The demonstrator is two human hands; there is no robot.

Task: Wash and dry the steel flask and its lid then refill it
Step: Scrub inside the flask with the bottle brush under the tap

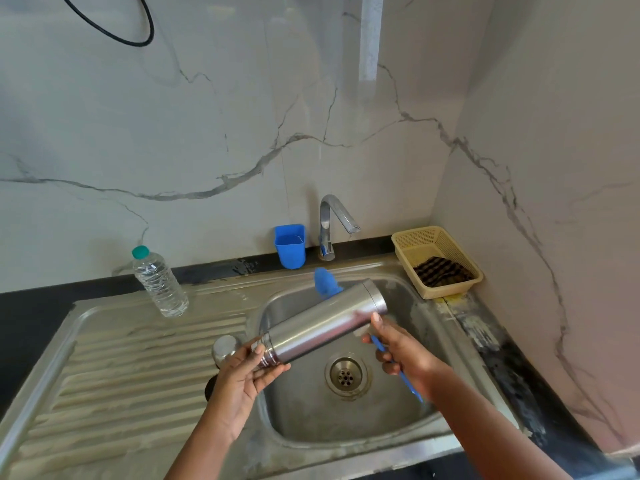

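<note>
The steel flask (322, 323) lies tilted over the sink basin (346, 417), its open neck toward the lower left. My left hand (242, 379) holds the flask at the neck end. My right hand (398, 348) grips the blue handle of a bottle brush (401, 374) and its thumb touches the flask's side. The brush's blue bristle head (325, 282) shows beyond the flask, outside it. The steel lid (225, 348) stands on the drainboard just left of the basin, partly hidden by my left hand.
A plastic water bottle (159, 282) with a green cap stands on the drainboard's (121, 375) far left. A blue cup holder (290, 245) and the tap (332, 223) sit behind the basin. A beige basket (436, 261) holding a dark cloth is at the right.
</note>
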